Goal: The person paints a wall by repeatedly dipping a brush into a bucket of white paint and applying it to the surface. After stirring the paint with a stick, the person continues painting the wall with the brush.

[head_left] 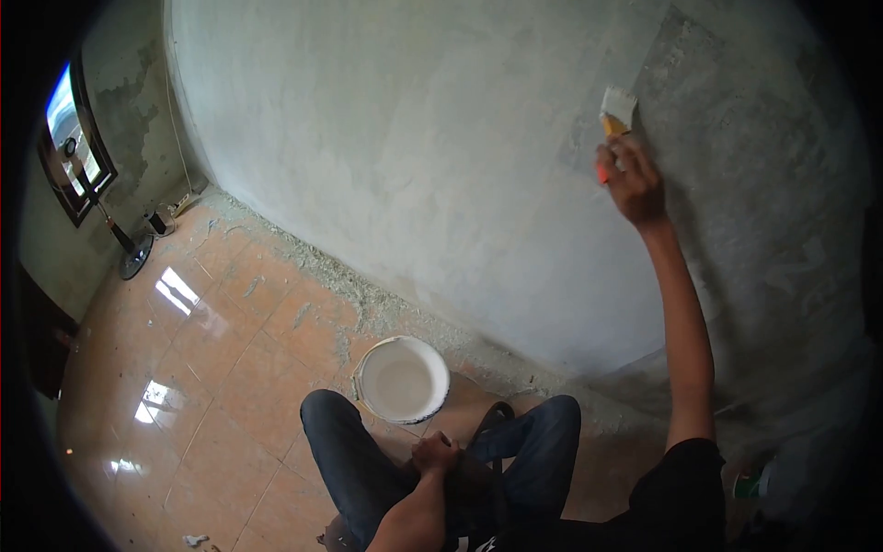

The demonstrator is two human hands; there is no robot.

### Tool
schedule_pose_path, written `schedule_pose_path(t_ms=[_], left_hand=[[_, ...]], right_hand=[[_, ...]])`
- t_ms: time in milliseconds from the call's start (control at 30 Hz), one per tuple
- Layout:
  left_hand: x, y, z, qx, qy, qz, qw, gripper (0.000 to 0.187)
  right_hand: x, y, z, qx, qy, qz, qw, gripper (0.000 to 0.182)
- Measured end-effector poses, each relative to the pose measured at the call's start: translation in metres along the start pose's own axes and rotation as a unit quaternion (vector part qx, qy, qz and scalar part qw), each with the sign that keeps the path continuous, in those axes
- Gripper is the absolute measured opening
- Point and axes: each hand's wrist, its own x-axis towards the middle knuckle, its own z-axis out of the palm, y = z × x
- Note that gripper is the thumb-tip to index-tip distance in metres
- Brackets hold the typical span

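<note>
My right hand (633,184) is raised to the wall, fingers wrapped round the handle of a paintbrush (618,109). Its wide pale bristles point upward against the wall (441,138), near the edge of a darker grey patch. An orange-red handle end shows below the fingers. My left hand (435,453) rests between my knees with its fingers curled closed, and no object shows in it. Just beyond it, a round white bucket (361,382) stands on the floor, with whitish liquid inside.
Scrapings (368,299) lie along the foot of the wall on the tiled floor (230,405). A standing fan (120,235) is at the left, by a window (78,138). A green and white container (750,483) sits at the lower right.
</note>
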Motion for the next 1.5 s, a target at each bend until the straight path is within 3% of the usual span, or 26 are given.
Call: schedule_pose_path(t_ms=[200,333,400,467,600,767,867,1067,1167,1200,1300,1433,1500], left_hand=[[-0.003,-0.001,0.000,-0.005,0.019,0.008,1.000,0.032],[-0.001,-0.001,-0.001,0.002,0.019,0.011,1.000,0.034],[-0.002,-0.001,-0.001,-0.006,0.016,0.006,1.000,0.034],[-0.002,-0.001,0.001,-0.011,0.014,0.005,1.000,0.034],[0.001,-0.002,0.004,-0.005,0.025,0.007,1.000,0.033],[-0.001,0.000,0.003,-0.002,0.021,0.007,1.000,0.033],[-0.002,0.001,0.000,-0.007,0.026,0.007,1.000,0.032],[-0.003,0.001,0.001,-0.018,0.010,0.001,1.000,0.032],[0.000,0.000,0.002,-0.011,0.024,0.005,1.000,0.032],[0.000,-0.001,0.002,-0.005,0.024,0.003,1.000,0.032],[-0.002,-0.002,0.002,-0.004,0.022,0.009,1.000,0.033],[0.000,-0.003,0.001,-0.007,0.026,0.014,1.000,0.033],[0.001,-0.003,0.000,-0.005,0.027,0.016,0.999,0.033]], right_hand=[[-0.042,-0.081,0.022,0.130,-0.102,-0.041,0.985,0.008],[-0.030,-0.079,0.008,0.246,-0.087,0.099,0.960,0.010],[-0.023,-0.059,0.011,0.214,-0.100,0.106,0.966,0.015],[-0.009,-0.028,0.011,0.259,-0.133,0.173,0.941,0.018],[0.035,0.026,-0.002,0.208,-0.068,0.145,0.965,0.015],[0.064,0.038,-0.018,-0.007,0.060,0.004,0.998,0.012],[0.026,0.022,0.009,-0.043,0.014,-0.042,0.998,0.012],[-0.042,-0.077,0.021,0.134,-0.143,-0.067,0.978,0.007],[-0.055,-0.097,0.022,0.210,-0.124,0.008,0.970,0.007],[-0.049,-0.093,0.020,0.207,-0.122,0.008,0.971,0.007],[-0.025,-0.065,0.010,0.266,-0.142,0.138,0.943,0.011],[0.019,-0.003,0.008,0.253,-0.082,0.154,0.952,0.015],[0.052,0.016,-0.007,0.165,-0.023,0.112,0.980,0.017]])
